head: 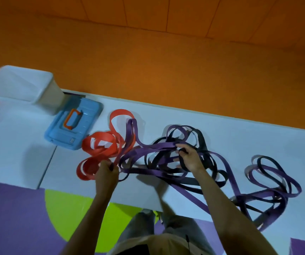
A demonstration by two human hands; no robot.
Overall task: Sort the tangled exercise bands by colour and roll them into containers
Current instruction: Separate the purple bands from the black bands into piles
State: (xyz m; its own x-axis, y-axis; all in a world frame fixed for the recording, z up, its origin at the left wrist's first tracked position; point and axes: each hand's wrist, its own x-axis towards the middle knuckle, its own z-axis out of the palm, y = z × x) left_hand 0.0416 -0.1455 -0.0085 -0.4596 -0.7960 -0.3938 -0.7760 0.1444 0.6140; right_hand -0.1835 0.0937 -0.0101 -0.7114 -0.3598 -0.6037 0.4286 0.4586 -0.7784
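Red bands (100, 146) are heaped left on the table (240, 137), tangled into purple bands (148, 150) and black bands (201, 142) rightward. A red strand is pinched by the curled fingers (114, 167) of the left hand (106, 172); a black loop is gripped by the right hand (190, 160).

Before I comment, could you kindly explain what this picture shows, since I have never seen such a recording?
There is no machine here: a person works with bare hands, and the single picture comes from a camera worn on their head, looking down. On the white table lie tangled exercise bands: red bands on the left, with purple bands and black bands knotted together to the right. The left hand grips strands at the edge of the red bands. The right hand is curled round a black strand in the middle of the tangle. Further left sit a blue case with an orange handle and a white container.
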